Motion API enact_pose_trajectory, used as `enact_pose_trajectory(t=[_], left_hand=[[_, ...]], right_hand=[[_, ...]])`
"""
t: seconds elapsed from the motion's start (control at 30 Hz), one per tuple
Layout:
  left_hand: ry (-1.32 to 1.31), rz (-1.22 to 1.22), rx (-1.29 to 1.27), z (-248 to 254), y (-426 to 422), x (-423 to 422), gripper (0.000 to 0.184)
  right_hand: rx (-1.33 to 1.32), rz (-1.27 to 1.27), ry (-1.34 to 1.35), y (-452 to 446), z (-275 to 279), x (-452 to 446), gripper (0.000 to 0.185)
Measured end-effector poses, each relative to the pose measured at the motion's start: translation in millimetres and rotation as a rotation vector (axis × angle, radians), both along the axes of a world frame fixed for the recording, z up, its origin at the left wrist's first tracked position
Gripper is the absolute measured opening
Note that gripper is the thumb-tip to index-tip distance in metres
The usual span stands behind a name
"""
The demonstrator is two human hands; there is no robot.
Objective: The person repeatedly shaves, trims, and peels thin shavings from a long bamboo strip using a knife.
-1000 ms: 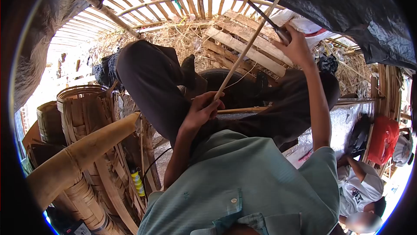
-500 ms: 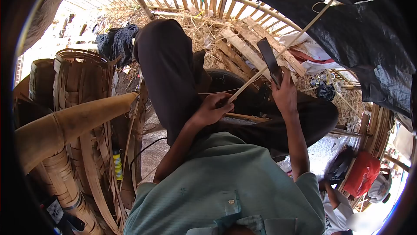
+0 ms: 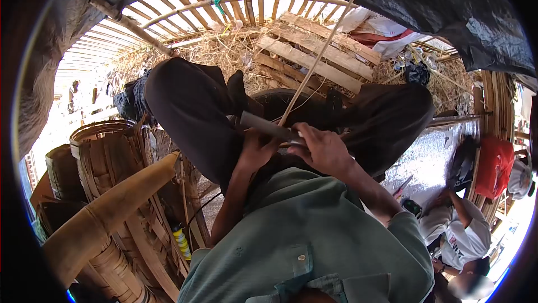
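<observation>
My left hand (image 3: 259,149) is closed round the lower end of a long thin bamboo strip (image 3: 314,68), close to my lap. The strip slants up and to the right past my knees toward the black sheeting. In my right hand (image 3: 326,150) is a broad dark-bladed knife (image 3: 266,126). Its blade points left and lies across the strip's lower end, just above my left hand. Whether its edge touches the strip I cannot tell. Both hands are close together, and the fingers of the left are partly hidden behind the blade.
At my left stand woven bamboo baskets (image 3: 106,157) and a thick bamboo pole (image 3: 112,207). Wooden slats (image 3: 314,56) lie on straw ahead. Black sheeting (image 3: 431,6) hangs overhead. At the lower right sits another person (image 3: 462,236) near a red bag (image 3: 495,167).
My right hand has brought the knife down and left, from raised beside the strip to across its lower end. The strip now stands steeper, and the camera view has shifted.
</observation>
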State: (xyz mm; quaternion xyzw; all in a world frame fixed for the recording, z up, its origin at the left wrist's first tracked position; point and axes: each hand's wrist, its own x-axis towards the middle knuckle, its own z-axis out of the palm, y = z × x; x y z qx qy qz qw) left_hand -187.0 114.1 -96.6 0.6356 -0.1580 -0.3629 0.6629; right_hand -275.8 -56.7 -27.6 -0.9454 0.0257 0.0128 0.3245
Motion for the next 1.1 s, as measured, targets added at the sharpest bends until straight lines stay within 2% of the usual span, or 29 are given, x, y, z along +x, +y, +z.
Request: enact_pose_trajectory(t=[0.07, 0.13, 0.23, 0.33, 0.43, 0.53, 0.57, 0.67, 0.77, 0.87, 0.93, 1.03, 1.07, 1.1], left_hand=[[-0.142, 0.04, -0.017, -8, 3, -2, 0.025], [-0.228, 0.059, 0.033, -4, 2, -1, 0.023], [-0.137, 0.056, 0.165, 17, -12, 7, 0.017], [0.039, -0.031, 0.17, 20, -13, 16, 0.024], [-0.194, 0.007, 0.102, 7, -8, 7, 0.014], [-0.113, 0.115, 0.163, 9, -11, 0, 0.016], [-0.054, 0.097, 0.152, 13, -12, 0, 0.019], [0.053, 0.023, 0.143, 22, -12, 7, 0.028], [0.03, 0.01, 0.146, 19, -11, 9, 0.031], [0.013, 0.083, 0.117, 22, -13, 0, 0.025], [-0.018, 0.099, 0.118, 20, -15, 1, 0.021], [-0.142, -0.004, 0.137, 12, -10, 6, 0.023], [-0.104, 0.014, 0.147, 14, -9, 7, 0.027], [-0.065, 0.026, 0.155, 20, -10, 8, 0.03]], right_hand=[[-0.17, 0.069, 0.078, 7, 1, -3, 0.043], [-0.241, -0.007, 0.021, -2, -5, -4, 0.043], [-0.351, -0.116, -0.02, -11, -4, 6, 0.041], [-0.321, -0.148, -0.021, 4, -6, 7, 0.04], [-0.409, 0.019, -0.05, -7, -7, 2, 0.04], [-0.433, -0.272, -0.142, -36, -10, 22, 0.04], [-0.512, -0.272, -0.126, -39, -6, 26, 0.039], [-0.617, 0.042, -0.064, -25, 5, 18, 0.039], [-0.546, 0.095, -0.091, -26, -4, 13, 0.042], [-0.541, -0.108, -0.128, -39, -18, 20, 0.045], [-0.542, -0.01, -0.107, -33, -11, 17, 0.044], [-0.513, 0.079, -0.095, -29, -1, 14, 0.043], [-0.501, 0.098, -0.091, -28, 0, 13, 0.043], [-0.494, 0.019, -0.107, -30, -2, 15, 0.043]])
